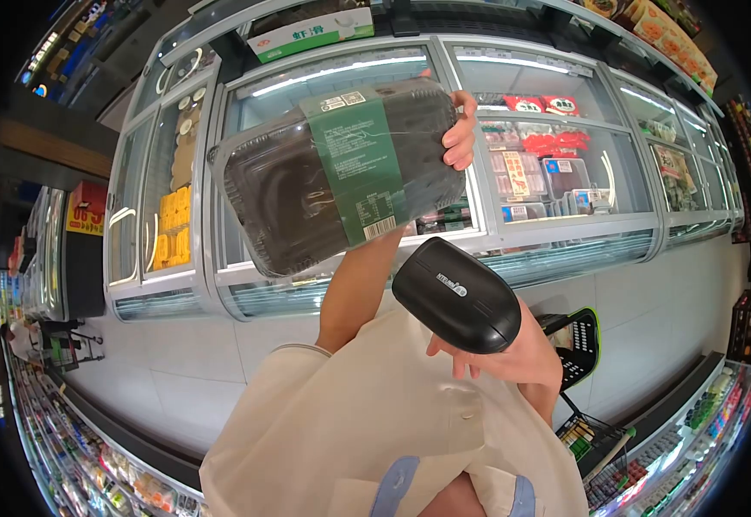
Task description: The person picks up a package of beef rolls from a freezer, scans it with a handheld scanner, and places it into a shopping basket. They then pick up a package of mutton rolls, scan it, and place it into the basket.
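Observation:
My left hand (460, 131) grips the right edge of a black plastic food tray (272, 194), its fingers wrapped over the rim and its forearm passing behind. Clear film covers the tray, and a green paper band (354, 159) with printed text runs across it. A barcode (380, 227) sits at the band's lower end. In my right hand (513, 358) is a black handheld barcode scanner (457, 297), held just below and to the right of the tray, apart from it. The scanner's underside is hidden, as is the tray's contents.
Glass-topped freezer cases (556, 172) stretch along the front, with packaged food inside. A green-and-white box (311, 36) stands above them. To my right is a black shopping basket (578, 349) on a cart (599, 439). Stocked shelves (82, 448) curve behind me. Another person (26, 338) is at far left.

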Demonstrator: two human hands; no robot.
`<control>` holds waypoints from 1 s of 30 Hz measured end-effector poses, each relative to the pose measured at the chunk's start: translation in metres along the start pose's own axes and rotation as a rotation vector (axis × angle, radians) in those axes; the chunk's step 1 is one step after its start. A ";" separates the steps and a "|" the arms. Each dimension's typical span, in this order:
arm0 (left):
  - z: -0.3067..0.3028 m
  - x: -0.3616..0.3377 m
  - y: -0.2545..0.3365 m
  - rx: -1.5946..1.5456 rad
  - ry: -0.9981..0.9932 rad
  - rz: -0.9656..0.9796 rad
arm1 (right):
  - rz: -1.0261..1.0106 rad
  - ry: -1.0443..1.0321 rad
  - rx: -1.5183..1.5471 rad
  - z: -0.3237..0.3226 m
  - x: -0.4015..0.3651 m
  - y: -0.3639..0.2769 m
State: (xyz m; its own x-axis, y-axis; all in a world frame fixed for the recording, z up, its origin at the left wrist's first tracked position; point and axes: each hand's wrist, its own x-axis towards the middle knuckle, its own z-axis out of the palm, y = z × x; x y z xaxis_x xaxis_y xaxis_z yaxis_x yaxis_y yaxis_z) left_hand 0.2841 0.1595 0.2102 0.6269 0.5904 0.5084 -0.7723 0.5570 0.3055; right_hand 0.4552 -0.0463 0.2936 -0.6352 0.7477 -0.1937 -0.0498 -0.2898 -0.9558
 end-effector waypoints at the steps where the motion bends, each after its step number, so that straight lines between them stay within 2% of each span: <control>1: 0.000 0.001 0.001 -0.001 0.002 -0.009 | 0.005 -0.001 -0.005 0.000 0.000 0.000; 5: -0.004 0.004 0.001 -0.005 -0.064 -0.070 | 0.009 0.002 -0.010 -0.001 -0.003 0.000; 8: -0.002 0.001 -0.006 -0.036 -0.052 -0.044 | 0.032 0.012 -0.041 0.000 -0.007 -0.002; 11: -0.013 0.004 -0.008 -0.024 -0.138 -0.085 | -0.010 0.015 -0.007 0.000 -0.010 0.001; 12: -0.012 0.001 -0.009 0.022 -0.104 -0.096 | -0.022 0.018 0.010 0.001 -0.011 0.003; 16: -0.023 -0.012 -0.018 0.104 -0.028 -0.273 | -0.057 0.227 0.077 -0.001 -0.020 0.011; 18: -0.031 -0.024 -0.036 0.225 0.153 -0.227 | -0.115 0.413 0.069 -0.007 -0.029 0.024; 20: -0.031 -0.045 -0.064 0.610 0.630 0.051 | -0.200 0.542 0.157 -0.018 -0.039 0.038; 22: -0.030 -0.055 -0.093 0.935 1.001 0.154 | -0.326 0.701 0.260 -0.029 -0.053 0.051; 23: -0.027 -0.054 -0.105 0.990 1.101 0.146 | -0.394 0.772 0.308 -0.039 -0.061 0.058; 24: -0.022 -0.053 -0.115 0.949 1.158 0.084 | -0.367 0.810 0.282 -0.051 -0.072 0.067; 25: -0.016 -0.051 -0.120 0.824 1.249 -0.065 | -0.335 0.847 0.261 -0.064 -0.087 0.079; 26: 0.008 -0.031 -0.140 0.792 1.241 -0.164 | -0.300 0.882 0.241 -0.077 -0.101 0.089; 30: -0.013 -0.011 -0.188 1.038 1.255 -0.388 | -0.178 1.045 0.185 -0.113 -0.158 0.128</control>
State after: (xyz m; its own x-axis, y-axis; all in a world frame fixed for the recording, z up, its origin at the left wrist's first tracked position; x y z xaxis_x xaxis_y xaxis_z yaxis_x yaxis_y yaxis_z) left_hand 0.4236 0.0562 0.1373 0.0759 0.8747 -0.4787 0.0231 0.4784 0.8778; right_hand 0.6363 -0.1338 0.1770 0.3619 0.9029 -0.2318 -0.2483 -0.1463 -0.9576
